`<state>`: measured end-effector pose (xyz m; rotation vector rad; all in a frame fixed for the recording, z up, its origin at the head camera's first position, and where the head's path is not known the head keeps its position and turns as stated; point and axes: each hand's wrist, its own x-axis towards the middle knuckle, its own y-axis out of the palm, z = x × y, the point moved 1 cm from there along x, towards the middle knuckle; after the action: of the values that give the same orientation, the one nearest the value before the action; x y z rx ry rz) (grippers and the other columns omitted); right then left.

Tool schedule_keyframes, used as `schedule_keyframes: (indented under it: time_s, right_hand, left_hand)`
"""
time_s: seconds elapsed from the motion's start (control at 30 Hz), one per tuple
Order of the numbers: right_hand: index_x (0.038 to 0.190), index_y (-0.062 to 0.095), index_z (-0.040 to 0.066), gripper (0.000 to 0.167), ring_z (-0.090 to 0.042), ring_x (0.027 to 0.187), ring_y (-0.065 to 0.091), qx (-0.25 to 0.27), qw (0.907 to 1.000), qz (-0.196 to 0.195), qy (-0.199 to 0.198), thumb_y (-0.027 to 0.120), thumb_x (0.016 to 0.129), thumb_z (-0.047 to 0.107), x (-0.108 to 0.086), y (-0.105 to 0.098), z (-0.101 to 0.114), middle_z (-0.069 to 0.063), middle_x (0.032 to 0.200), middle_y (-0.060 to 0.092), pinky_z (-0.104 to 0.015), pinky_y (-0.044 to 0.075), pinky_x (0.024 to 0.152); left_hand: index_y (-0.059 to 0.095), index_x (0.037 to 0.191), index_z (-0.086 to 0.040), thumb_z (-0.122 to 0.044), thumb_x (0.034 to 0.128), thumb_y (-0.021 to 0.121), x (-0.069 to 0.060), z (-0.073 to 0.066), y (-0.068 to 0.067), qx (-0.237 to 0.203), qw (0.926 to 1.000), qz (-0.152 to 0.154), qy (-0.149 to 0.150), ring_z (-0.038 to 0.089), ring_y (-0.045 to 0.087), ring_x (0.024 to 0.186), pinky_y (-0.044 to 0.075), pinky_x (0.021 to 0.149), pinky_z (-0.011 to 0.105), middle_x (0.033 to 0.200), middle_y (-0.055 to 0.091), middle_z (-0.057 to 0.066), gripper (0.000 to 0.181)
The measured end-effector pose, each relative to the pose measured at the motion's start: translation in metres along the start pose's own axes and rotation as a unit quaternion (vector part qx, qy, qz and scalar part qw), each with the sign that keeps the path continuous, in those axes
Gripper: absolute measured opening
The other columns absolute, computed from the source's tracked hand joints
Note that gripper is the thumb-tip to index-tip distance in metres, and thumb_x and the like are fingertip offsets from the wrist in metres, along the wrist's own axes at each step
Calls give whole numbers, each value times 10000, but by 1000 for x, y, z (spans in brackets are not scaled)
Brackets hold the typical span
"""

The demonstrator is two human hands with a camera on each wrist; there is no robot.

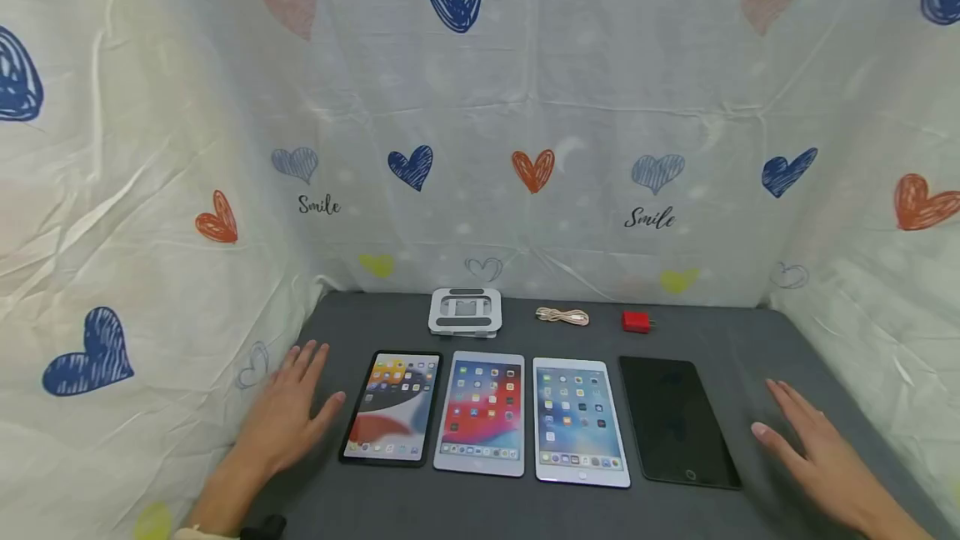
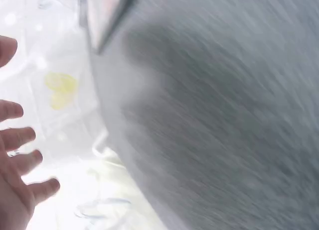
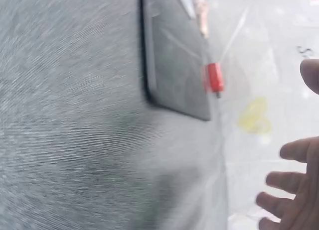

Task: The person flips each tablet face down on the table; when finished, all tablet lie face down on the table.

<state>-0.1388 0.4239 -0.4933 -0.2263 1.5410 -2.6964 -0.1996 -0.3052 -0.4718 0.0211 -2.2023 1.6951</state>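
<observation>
My left hand (image 1: 288, 415) hovers over the table's left side with fingers spread, holding nothing. Nearest to it lies a black-framed tablet (image 1: 393, 408) with a lit home screen. Two white-framed tablets, one with a red and blue screen (image 1: 482, 411) and one with a blue screen (image 1: 579, 419), lie in the same row. A black tablet (image 1: 678, 419) with a dark screen ends the row at the right. My right hand (image 1: 825, 457), fingers extended, is to the right of that tablet and apart from it. Both wrist views show loosely spread fingers with nothing in them.
Behind the tablets sit a folded silver stand (image 1: 465, 312), a bundled white cable (image 1: 562, 317) and a red charger plug (image 1: 637, 322). The grey table (image 1: 525, 507) is bounded at the back and sides by a white heart-patterned cloth (image 1: 585, 107).
</observation>
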Motion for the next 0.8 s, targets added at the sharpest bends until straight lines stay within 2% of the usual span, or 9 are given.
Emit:
schedule_keyframes:
  time_s: [0.13, 0.2, 0.27, 0.33, 0.43, 0.53, 0.6, 0.7, 0.8]
  right_hand:
    - [1718, 165, -55, 795, -746, 1455, 290, 20, 9972, 424, 607, 449, 1180, 456, -1, -22, 9, -474, 1683, 214, -823, 387, 1004]
    - [1708, 229, -55, 778, -723, 1422, 379, 102, 9954, 541, 789, 433, 1182, 480, 0, -30, 14, -466, 1667, 275, -772, 476, 960]
    - [1694, 307, -42, 737, -457, 1377, 620, 272, 9943, 583, 846, 432, 1185, 476, 1, -37, 18, -434, 1655, 355, -620, 591, 933]
    - [1669, 376, -42, 693, -87, 1249, 693, 492, 9939, 568, 802, 444, 1188, 452, 3, -41, 22, -389, 1635, 441, -419, 642, 878]
    - [1651, 430, -21, 644, 285, 1091, 462, 868, 9923, 502, 732, 481, 1184, 419, 7, -44, 24, -127, 1574, 612, -162, 562, 787]
    - [1647, 434, -25, 643, 312, 1079, 441, 1126, 9892, 511, 788, 493, 1181, 415, 10, -45, 25, 64, 1503, 620, -123, 531, 776]
    - [1649, 424, -33, 657, 300, 1080, 455, 1210, 9867, 620, 894, 478, 1184, 427, 13, -46, 26, 27, 1511, 636, -148, 540, 786]
    - [1660, 397, -42, 697, 152, 1152, 599, 1247, 9817, 932, 1098, 435, 1188, 469, 18, -49, 28, -236, 1594, 578, -311, 623, 877]
    - [1682, 346, -42, 744, -244, 1344, 681, 1388, 9722, 1376, 1287, 395, 1188, 512, 24, -53, 29, -312, 1661, 466, -570, 607, 1013]
  left_hand:
    - [348, 1691, -1, -379, 1062, 713, 8, -30, -9, -871, 9962, -21, 96, 544, 361, 1583, 367, 1237, 738, 1719, 393, 285, 819]
    - [377, 1685, -16, -354, 1054, 732, 13, -46, -10, -1300, 9914, -91, 147, 512, 442, 1552, 424, 1215, 716, 1700, 443, 261, 799]
    - [423, 1672, -40, -341, 1048, 744, 18, -64, -9, -1760, 9843, -64, 149, 471, 558, 1477, 495, 1176, 677, 1668, 509, 222, 763]
    - [479, 1645, -53, -331, 1040, 759, 24, -83, -7, -2363, 9715, 106, 134, 439, 646, 1394, 554, 1132, 633, 1627, 567, 194, 722]
    - [507, 1633, -84, -338, 1056, 745, 33, -111, -3, -3428, 9371, 655, 17, 398, 670, 1380, 610, 1093, 525, 1615, 591, 152, 674]
    - [486, 1641, -69, -319, 1074, 725, 43, -137, 5, -4407, 8883, 1292, -11, 403, 582, 1482, 578, 1142, 430, 1640, 562, 160, 663]
    - [481, 1638, -45, -288, 1079, 718, 49, -153, 11, -4842, 8595, 1639, -3, 403, 542, 1518, 539, 1183, 409, 1646, 552, 173, 653]
    - [514, 1617, -46, -267, 1075, 723, 58, -176, 21, -5193, 8316, 1966, -58, 386, 555, 1510, 548, 1174, 407, 1623, 580, 165, 621]
    - [558, 1581, -31, -235, 1069, 722, 66, -197, 32, -5409, 8148, 2085, -53, 369, 615, 1456, 580, 1143, 417, 1571, 631, 166, 575]
